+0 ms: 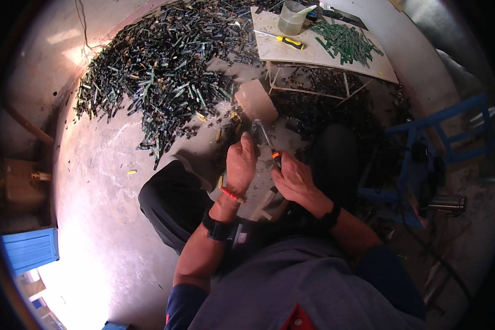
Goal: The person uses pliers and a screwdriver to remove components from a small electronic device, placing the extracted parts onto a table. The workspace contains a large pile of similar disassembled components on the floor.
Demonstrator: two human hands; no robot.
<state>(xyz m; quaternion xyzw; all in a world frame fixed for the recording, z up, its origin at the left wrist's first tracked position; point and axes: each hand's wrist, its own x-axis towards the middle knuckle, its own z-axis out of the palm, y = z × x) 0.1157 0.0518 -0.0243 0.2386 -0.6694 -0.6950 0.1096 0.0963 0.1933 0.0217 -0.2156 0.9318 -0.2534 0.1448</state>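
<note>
My right hand (294, 179) is wrapped round the black-and-orange handle of a hand tool (277, 159), whose thin metal shaft slants up and to the left. The tool's tip is too small to tell its exact kind. My left hand (242, 162) is closed, thumb on top, around a small dark piece (256, 132) close to the shaft. Just beyond both hands stands a pale tan block (256, 102). Between my forearms lies a light wooden piece (266, 203), partly hidden.
A large heap of dark and green strips (170, 77) covers the floor ahead-left. On a low board table (280, 52) are a clear jug (292, 19), a yellow-black screwdriver (291, 42) and a pile of green strips (349, 44). A blue frame (445, 124) stands right.
</note>
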